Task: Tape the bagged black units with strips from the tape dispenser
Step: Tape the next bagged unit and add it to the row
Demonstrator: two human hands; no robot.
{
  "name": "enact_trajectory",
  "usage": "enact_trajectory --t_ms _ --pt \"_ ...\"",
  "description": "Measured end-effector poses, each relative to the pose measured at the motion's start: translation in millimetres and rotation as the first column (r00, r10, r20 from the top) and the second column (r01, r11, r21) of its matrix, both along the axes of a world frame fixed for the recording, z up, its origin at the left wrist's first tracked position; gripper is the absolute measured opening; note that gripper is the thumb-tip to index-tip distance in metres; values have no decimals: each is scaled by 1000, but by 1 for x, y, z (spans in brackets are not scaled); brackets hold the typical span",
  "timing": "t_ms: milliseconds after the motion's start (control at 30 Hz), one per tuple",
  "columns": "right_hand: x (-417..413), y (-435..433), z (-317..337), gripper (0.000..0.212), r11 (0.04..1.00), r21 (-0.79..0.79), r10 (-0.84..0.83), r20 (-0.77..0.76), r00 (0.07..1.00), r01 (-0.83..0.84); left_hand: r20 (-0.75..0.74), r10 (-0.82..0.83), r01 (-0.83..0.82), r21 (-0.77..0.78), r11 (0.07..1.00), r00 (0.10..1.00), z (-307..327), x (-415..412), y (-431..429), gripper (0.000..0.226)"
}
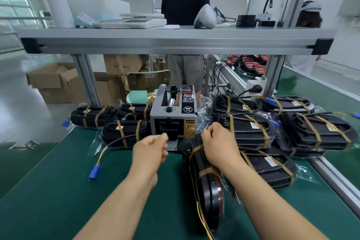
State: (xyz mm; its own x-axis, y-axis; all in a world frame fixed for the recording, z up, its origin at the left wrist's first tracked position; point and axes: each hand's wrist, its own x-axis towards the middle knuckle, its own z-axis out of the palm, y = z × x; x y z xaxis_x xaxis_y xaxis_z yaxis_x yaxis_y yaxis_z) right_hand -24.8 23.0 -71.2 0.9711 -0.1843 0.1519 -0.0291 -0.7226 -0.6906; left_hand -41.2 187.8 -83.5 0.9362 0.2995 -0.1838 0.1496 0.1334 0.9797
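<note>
1. Centrally, the tape dispenser [173,115] is set on the green mat [58,181], at 12 o'clock from the two hands, with its outlet turned toward the wearer.
2. The left hand [151,148] is held just before that outlet, at 6 o'clock from the dispenser. Its fingers are curled and blurred, so it cannot be told whether a strip is pinched between them.
3. The right hand [218,142] is placed at 3 o'clock from the left one. Its fingers are curled over the far end of the bagged unit [204,183], which is gripped there.
4. That unit is stood on its edge on the mat and runs from the dispenser's foot toward 6 o'clock. Two brown tape bands [206,170] are wrapped around it, and yellow and red wires [202,220] are seen at its near end.
5. Three taped units [129,132] are laid at 9 o'clock from the dispenser, each bound by two bands. A blue connector [94,171] on yellow wires is stretched out from the nearest toward 7 o'clock.
6. A larger stack of taped units [247,134] is piled at 3 o'clock from the dispenser, with the units partly overlapped.
7. An aluminium shelf [175,43] is fixed across the bench at 12 o'clock. A person in a black shirt [185,0] is seen from behind beyond it.
</note>
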Motion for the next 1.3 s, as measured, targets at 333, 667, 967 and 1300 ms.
enact_trajectory --t_ms 333,667,967,1300 --pt "-1 4 -1 20 1000 -18 1 50 999 -1 -275 -3 -103 -370 923 961 4 55 -7 22" --pt "-2 2 -1 26 998 62 14 35 999 -16 -232 210 -292 -418 860 950 8 55 -29 20" --pt "-5 0 -1 25 992 125 20 28 999 -23 -59 -575 578 107 809 816 38 25 -20 25" --pt "-3 -2 -4 26 982 186 36 18 999 -39 -104 -534 540 284 792 839 32 30 -24 18"
